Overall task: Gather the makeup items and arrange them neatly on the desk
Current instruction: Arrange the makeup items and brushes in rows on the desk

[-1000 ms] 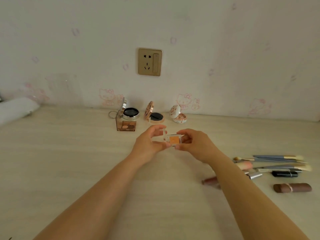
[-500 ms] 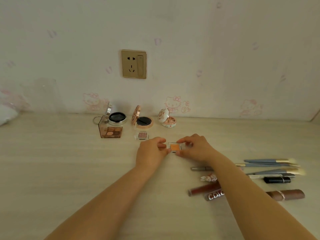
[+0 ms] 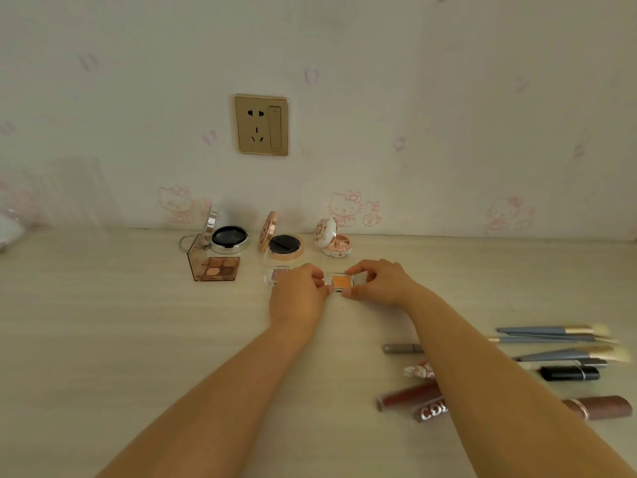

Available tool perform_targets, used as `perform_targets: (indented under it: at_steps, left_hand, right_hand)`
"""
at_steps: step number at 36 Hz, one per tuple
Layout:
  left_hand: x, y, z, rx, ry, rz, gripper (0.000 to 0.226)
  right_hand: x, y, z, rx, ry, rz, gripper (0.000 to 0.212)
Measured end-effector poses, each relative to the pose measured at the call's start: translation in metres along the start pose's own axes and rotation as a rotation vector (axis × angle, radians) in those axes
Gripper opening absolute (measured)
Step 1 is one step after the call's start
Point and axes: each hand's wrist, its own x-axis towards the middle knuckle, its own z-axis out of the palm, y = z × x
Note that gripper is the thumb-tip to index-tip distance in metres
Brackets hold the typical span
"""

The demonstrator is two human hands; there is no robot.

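A small clear case with an orange pan [image 3: 340, 281] lies on the desk [image 3: 103, 339], pinched between my left hand [image 3: 299, 292] and my right hand [image 3: 379, 283]. A similar pink single pan [image 3: 276, 274] sits just left of it, partly hidden by my left hand. Behind stand three open compacts: a silver one [image 3: 228, 238], a rose-gold one [image 3: 284, 246] and a small white floral one [image 3: 333, 240]. A brown eyeshadow palette [image 3: 215, 265] lies open at the left.
At the right lie several blue-handled brushes [image 3: 551, 334], a grey pencil [image 3: 401, 348], a black tube [image 3: 568, 373], dark red lip gloss tubes [image 3: 406, 397] and a brown lipstick [image 3: 601, 407]. A wall socket [image 3: 261, 125] is above. A metal ring [image 3: 186, 241] lies by the palette.
Both hands have lowered the orange pan case from the air down onto the desk, beside the pink pan. The camera view has shifted, showing more items at the right.
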Motion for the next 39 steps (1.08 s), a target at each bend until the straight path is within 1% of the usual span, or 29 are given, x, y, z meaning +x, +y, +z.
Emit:
perform_targets:
  at_steps: [8,13,15,16,18,19,21,24,26,28,31,34,36,39]
  left_hand:
    - [0.008,0.002,0.006,0.023,0.05,-0.017,0.024]
    - [0.008,0.001,0.008,0.02,0.062,-0.022,0.026]
    - [0.005,0.001,0.006,0.007,0.066,-0.027,0.029]
    - [0.003,0.002,0.004,0.001,0.07,-0.029,0.029]
    - [-0.005,0.005,-0.001,-0.022,0.088,-0.03,0.03]
    - [-0.011,0.006,-0.003,-0.039,0.091,-0.025,0.03]
    - [-0.025,0.008,-0.008,-0.066,0.063,0.016,0.027]
    - [-0.053,0.011,-0.01,-0.087,-0.067,0.138,0.018]
    - [-0.072,0.016,-0.011,-0.046,-0.16,0.206,0.014]
    - [-0.087,0.02,-0.011,0.015,-0.22,0.251,0.013]
    - [-0.104,0.025,-0.01,0.029,-0.274,0.309,0.011]
    - [-0.116,0.028,-0.008,0.041,-0.302,0.343,0.018]
    - [-0.121,0.03,-0.007,0.086,-0.308,0.365,0.02]
    - [-0.127,0.03,-0.006,0.147,-0.296,0.401,0.018]
  right_hand:
    - [0.015,0.003,0.0,0.026,0.014,0.019,0.045]
    - [0.012,0.002,0.002,0.027,0.021,0.025,0.047]
    - [0.009,0.001,0.002,-0.015,0.032,0.036,0.053]
    - [0.006,0.0,0.0,-0.009,0.031,0.041,0.06]
    - [-0.004,-0.002,-0.005,0.12,0.022,0.05,0.071]
    - [-0.011,-0.005,-0.01,0.194,0.024,0.052,0.07]
    - [-0.03,-0.009,-0.018,0.266,0.049,0.043,0.056]
    - [-0.065,-0.006,-0.026,0.242,0.209,-0.016,0.032]
    - [-0.092,0.0,-0.027,0.223,0.301,-0.025,0.024]
    - [-0.117,0.008,-0.023,0.174,0.379,-0.02,0.019]
    - [-0.147,0.022,-0.018,0.093,0.493,-0.029,0.016]
    - [-0.17,0.034,-0.016,0.02,0.604,-0.045,0.015]
    - [-0.181,0.04,-0.012,-0.015,0.636,-0.049,0.014]
    - [-0.191,0.046,-0.004,-0.037,0.646,-0.041,0.013]
